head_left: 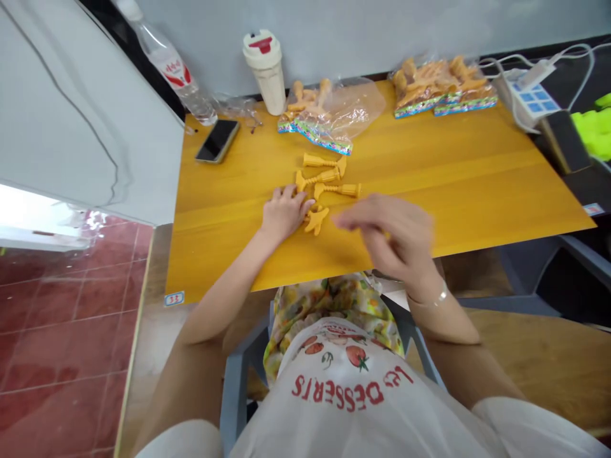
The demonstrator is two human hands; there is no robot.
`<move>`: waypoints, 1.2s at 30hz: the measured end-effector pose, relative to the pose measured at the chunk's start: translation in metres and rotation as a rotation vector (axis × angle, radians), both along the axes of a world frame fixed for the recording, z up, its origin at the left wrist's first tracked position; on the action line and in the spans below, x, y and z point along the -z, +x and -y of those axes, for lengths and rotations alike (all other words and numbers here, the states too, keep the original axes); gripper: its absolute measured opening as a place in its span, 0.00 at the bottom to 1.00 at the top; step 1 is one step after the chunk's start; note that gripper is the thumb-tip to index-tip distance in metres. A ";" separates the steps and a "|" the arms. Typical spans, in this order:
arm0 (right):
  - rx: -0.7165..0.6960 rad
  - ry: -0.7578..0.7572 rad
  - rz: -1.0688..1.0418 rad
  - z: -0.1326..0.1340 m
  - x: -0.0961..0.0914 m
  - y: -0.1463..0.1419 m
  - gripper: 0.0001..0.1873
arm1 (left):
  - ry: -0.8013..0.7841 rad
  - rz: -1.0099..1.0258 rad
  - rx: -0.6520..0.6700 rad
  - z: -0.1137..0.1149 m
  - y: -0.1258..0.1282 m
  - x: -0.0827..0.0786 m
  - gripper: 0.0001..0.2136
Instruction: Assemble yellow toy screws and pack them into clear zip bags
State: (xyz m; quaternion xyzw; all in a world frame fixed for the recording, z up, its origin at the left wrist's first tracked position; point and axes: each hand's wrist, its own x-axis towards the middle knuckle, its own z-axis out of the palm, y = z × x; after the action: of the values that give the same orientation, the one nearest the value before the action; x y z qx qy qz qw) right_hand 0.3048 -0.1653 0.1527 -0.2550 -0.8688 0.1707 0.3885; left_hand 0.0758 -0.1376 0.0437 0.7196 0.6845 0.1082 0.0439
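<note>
My left hand (284,213) lies palm down on the yellow wooden tabletop (477,178), its fingertips beside a small orange plastic claw-shaped piece (316,220). Just above those fingers lie several orange plastic rod-shaped parts with flared ends, the nearest (310,180) almost touching them. My right hand (386,236) is blurred, raised over the table edge to the right of the claw piece, with fingers pointing left. It holds nothing that I can see.
Two clear bags with rainbow edging hold orange parts: one (324,121) at the back centre, another (443,89) at back right. A phone (217,140), water bottle (172,67), white cup (265,71) and power strip (532,98) stand around the table's far side.
</note>
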 end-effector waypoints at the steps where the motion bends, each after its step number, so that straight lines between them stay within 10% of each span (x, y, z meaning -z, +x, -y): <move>1: 0.035 -0.027 0.085 -0.012 0.019 -0.010 0.19 | 0.012 0.005 -0.006 0.003 0.002 0.001 0.21; 8: 0.092 -0.070 0.491 -0.037 0.111 -0.022 0.30 | 0.071 0.179 -0.003 0.011 -0.010 0.010 0.22; 19: 0.118 -0.060 0.607 -0.054 0.105 -0.018 0.19 | 0.023 0.406 0.215 0.049 -0.033 0.001 0.34; 24: 0.155 -0.028 0.617 -0.064 0.110 -0.022 0.20 | 0.024 0.259 0.296 0.076 -0.028 0.010 0.14; 36: 0.108 -0.079 0.511 -0.075 0.096 -0.019 0.20 | 0.008 0.207 0.325 0.056 -0.003 0.013 0.09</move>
State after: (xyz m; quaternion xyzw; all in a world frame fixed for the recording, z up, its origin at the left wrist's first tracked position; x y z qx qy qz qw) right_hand 0.2857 -0.0907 0.0568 -0.3510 -0.9165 0.1138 0.1549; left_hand 0.0725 -0.1935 0.0304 0.8058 0.5506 0.1759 0.1283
